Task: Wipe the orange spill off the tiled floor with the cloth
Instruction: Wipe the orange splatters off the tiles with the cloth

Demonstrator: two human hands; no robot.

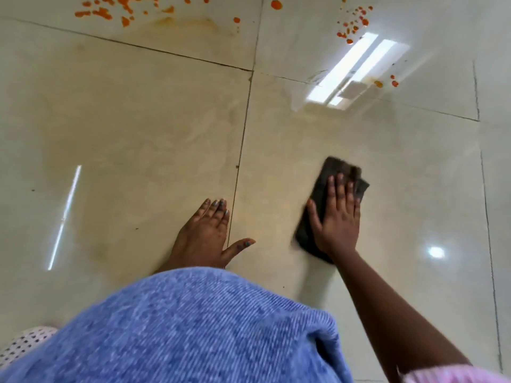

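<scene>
A dark brown cloth [336, 172] lies flat on the glossy cream tiled floor [138, 134] at the centre right. My right hand [338, 217] presses flat on the cloth, fingers spread over it. My left hand [206, 236] rests palm down on the bare tile to the left, across a grout line, holding nothing. Orange spill drops [110, 11] are scattered at the far top left. More orange drops [355, 22] sit at the top right, and a few small ones [394, 83] lie further right. A faint orange smear [188, 23] marks the tile between them.
My blue garment [193, 327] fills the bottom of the view. A pink sleeve [453, 375] shows at the bottom right, and a white dotted fabric [25, 344] at the bottom left. Ceiling light reflections [356, 70] glare on the tiles.
</scene>
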